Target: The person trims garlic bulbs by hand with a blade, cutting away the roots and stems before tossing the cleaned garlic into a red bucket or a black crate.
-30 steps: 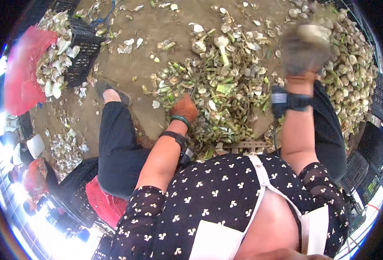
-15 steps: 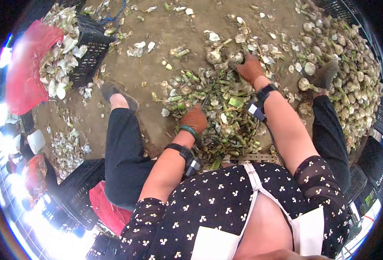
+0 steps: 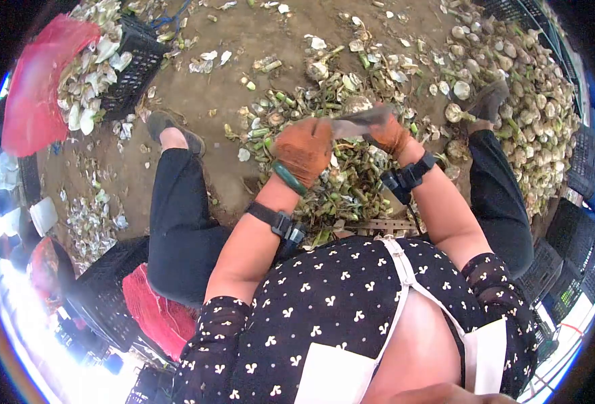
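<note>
The bare brown earth floor [image 3: 243,47] lies open beyond and to the left of the grip. The big heap of pale bulbs with green stalks [image 3: 540,114] crowds the right side, close past the right leg. Directly under the grip lies the litter of cut green stalks and husks [image 3: 341,192], hemmed in by the black-trousered legs [image 3: 183,215] on either side. The black plastic crate lined with red mesh [image 3: 132,67] stands well apart, far left.

Half a second ago the right hand [image 3: 390,137] stretched to the far side of the litter while the left hand [image 3: 304,151] rested low on it. Now both orange gloves are raised and meet above it, so the work seems to sit between them. The left is clenched on one end of a grey flat blade-like strip [image 3: 351,124]. The right is curled closed at the strip's far end, though I cannot tell what it grips.
</note>
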A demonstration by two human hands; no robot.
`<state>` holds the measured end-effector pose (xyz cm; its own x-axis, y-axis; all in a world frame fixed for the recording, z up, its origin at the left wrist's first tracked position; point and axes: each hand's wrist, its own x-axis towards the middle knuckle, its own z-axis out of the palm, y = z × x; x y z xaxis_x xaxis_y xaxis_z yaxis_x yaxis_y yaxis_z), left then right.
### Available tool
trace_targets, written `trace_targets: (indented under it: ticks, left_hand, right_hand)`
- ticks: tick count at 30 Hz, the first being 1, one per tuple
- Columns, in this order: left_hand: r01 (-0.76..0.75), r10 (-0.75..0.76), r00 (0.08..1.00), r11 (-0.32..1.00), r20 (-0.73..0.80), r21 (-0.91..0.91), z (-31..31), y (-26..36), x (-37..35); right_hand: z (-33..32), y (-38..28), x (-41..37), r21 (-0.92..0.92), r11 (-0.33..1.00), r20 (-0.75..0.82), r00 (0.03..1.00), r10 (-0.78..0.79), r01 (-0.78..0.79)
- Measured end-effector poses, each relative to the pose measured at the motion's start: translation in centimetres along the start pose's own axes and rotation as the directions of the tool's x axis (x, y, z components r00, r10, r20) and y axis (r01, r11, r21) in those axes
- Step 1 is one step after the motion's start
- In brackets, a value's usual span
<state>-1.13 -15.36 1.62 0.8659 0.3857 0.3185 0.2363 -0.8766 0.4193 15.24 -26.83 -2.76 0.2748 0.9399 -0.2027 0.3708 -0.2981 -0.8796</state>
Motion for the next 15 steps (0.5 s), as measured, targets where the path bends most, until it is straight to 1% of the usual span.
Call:
trace_targets:
  ticks: [1, 2, 4, 5, 7, 8, 9, 10, 11, 12, 13, 14, 15]
  left_hand:
    - [-0.032, 0.032, 0.999, 0.999, -0.002, 0.002, -0.4, 0.4, 0.1]
    - [-0.065, 0.065, 0.998, 0.998, 0.001, 0.003, -0.6, 0.6, 0.1]
    - [-0.073, 0.072, 0.997, 0.997, 0.013, 0.011, -0.4, 0.7, -0.1]
    - [-0.065, 0.065, 0.998, 0.998, 0.004, 0.008, -0.4, 0.9, -0.1]
    - [-0.056, 0.056, 0.998, 0.998, -0.005, 0.006, -0.3, 0.8, -0.2]
    - [-0.025, 0.026, 0.999, 0.999, 0.03, -0.028, -0.1, 0.5, -0.4]
    - [0.009, -0.005, 0.998, 0.998, 0.068, -0.061, 0.3, 0.0, -0.7]
    - [0.015, -0.011, 0.998, 0.998, 0.068, -0.062, 1.3, -1.2, -1.9]
    - [0.238, -0.241, 0.937, 0.97, 0.254, 0.044, 2.8, -3.4, -3.3]
    - [0.425, -0.462, 0.792, 0.886, 0.4, 0.184, 3.5, -5.0, -4.0]
    - [0.433, -0.469, 0.792, 0.883, 0.391, 0.18, 2.9, -5.7, -4.5]
    - [0.507, -0.56, 0.719, 0.828, 0.412, 0.24, 2.4, -6.5, -4.7]
    - [0.574, -0.648, 0.625, 0.76, 0.436, 0.306, 2.1, -6.8, -5.1]
  right_hand:
    - [0.1, 0.0, -0.3, 0.135, 0.991, 0.054, 0.998, -0.027, 0.02]
    - [0.2, 0.7, -0.3, 0.185, 0.981, 0.077, 0.995, -0.068, 0.053]
    - [0.5, 2.0, -0.4, 0.287, 0.952, 0.125, 0.981, -0.149, 0.108]
    - [0.9, 2.2, -0.1, 0.447, 0.894, 0.163, 0.983, -0.081, -0.001]
    - [0.7, 2.7, -0.1, 0.588, 0.801, 0.214, 0.977, -0.02, -0.112]
    - [-0.4, 1.0, -0.1, 0.297, 0.953, 0.217, 0.968, -0.123, 0.054]
    - [-0.5, 0.0, -0.7, 0.137, 0.981, 0.24, 0.956, -0.169, 0.139]
    - [-0.5, -1.0, -1.3, -0.023, 0.973, 0.262, 0.941, -0.215, 0.228]
    - [-0.1, -2.0, -2.2, 0.254, 0.967, 0.136, 0.988, -0.068, 0.032]
    - [0.2, -1.0, -1.9, 0.333, 0.942, 0.078, 0.997, 0.009, -0.035]
    - [0.4, -0.1, -1.6, 0.42, 0.903, 0.019, 0.996, 0.088, -0.088]
    - [0.4, -0.5, -1.0, 0.507, 0.853, -0.039, 0.986, 0.164, -0.122]
    - [0.6, -0.9, -0.1, 0.359, 0.926, -0.104, 0.982, 0.161, -0.114]
